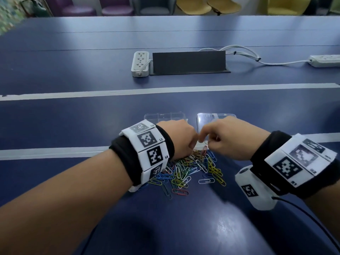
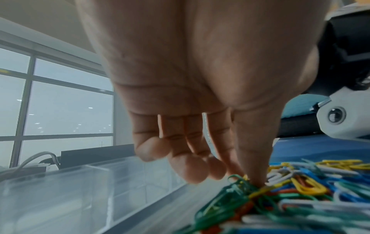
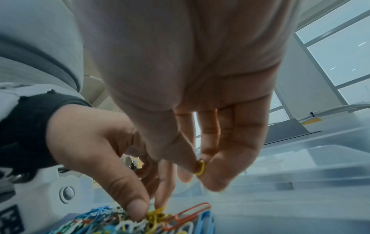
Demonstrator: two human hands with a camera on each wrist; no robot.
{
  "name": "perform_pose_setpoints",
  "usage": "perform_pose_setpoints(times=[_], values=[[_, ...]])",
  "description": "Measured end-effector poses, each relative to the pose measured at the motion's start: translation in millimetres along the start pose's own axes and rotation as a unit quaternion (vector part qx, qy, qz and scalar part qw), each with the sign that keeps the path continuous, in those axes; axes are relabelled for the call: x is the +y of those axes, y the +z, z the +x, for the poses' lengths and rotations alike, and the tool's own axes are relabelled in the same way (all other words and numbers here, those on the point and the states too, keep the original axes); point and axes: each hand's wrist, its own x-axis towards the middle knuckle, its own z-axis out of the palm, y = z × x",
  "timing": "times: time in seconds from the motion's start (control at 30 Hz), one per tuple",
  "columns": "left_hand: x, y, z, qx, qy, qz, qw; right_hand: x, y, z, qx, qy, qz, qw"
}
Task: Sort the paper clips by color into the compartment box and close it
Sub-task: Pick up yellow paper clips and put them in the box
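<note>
The right hand [image 3: 200, 134] pinches one yellow clip [image 3: 200, 167] between thumb and forefinger, lifted just above the pile [image 1: 191, 168]. The left hand [image 1: 176, 137] reaches down into the pile's far edge, thumb and forefinger pinching at a knot of yellow clips [image 3: 155, 213]; its other fingers [image 2: 186, 166] hang loosely curled. The clear box [image 1: 165, 117] lies open on the bench [image 1: 73, 116] just beyond both hands, its tray behind the left hand and its lid [image 1: 215, 116] behind the right, long axis across the bench. So the held clip must travel forward and leftward to a compartment; the left hand is nearer the tray. One box, one pile; clips in green, blue, yellow, white and orange-red, too tangled to count. No clip shows in the tray.
</note>
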Motion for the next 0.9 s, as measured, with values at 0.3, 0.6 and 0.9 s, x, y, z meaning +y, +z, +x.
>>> perform_pose_setpoints(times=[0.3, 0.6, 0.9], values=[[-5, -7, -13, 0.035, 0.035, -0.073, 0.996, 0, 10, -23, -0.037, 0.02, 0.042, 0.998], [-18, -12, -24, 0.063, 0.013, -0.175, 0.982, 0, 8, -23, -0.066, 0.023, 0.034, 0.997], [-60, -18, -36, 0.122, -0.084, -0.212, 0.966, -19, -21, 23, 0.006, 0.019, 0.17, 0.985]])
